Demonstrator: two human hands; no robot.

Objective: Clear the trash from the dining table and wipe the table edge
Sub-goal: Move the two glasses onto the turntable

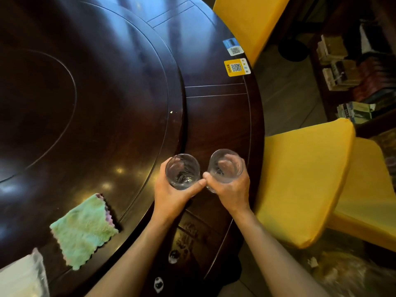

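Near the right rim of the bench (216,116), both hands are full.

- Left hand (173,196): grip wrapped round the left glass (182,171), thumb across its near side.
- Right hand (230,189): grip wrapped round the right glass (226,166), fingers showing through the far wall.
- Both glasses stand upright, mouths up, side by side and almost touching. The thumb tips meet between them.
- The left glass is over the seam where the turntable (96,103) meets the outer ring. The right glass is over the ring itself, close to the rim. Cannot tell whether the bases rest on the wood or hang just above it.

Cloth (83,230): flat on the turntable, to the left of the left hand and nearer the person, apart from it, its edges skewed to the rim. The left hand is the nearer one. My guess is that neither hand can take it until a glass is put down.

A white packet (21,277) sits past the cloth, cut off by the frame. A pale crumb (171,112) lies ahead of the left glass.

Room to move: the ring is bare ahead as far as the stickers (236,67). The near chair (300,185) crowds the rim on the right, so outward swing looks tight. A scrap (312,262) lies on the floor beside it.
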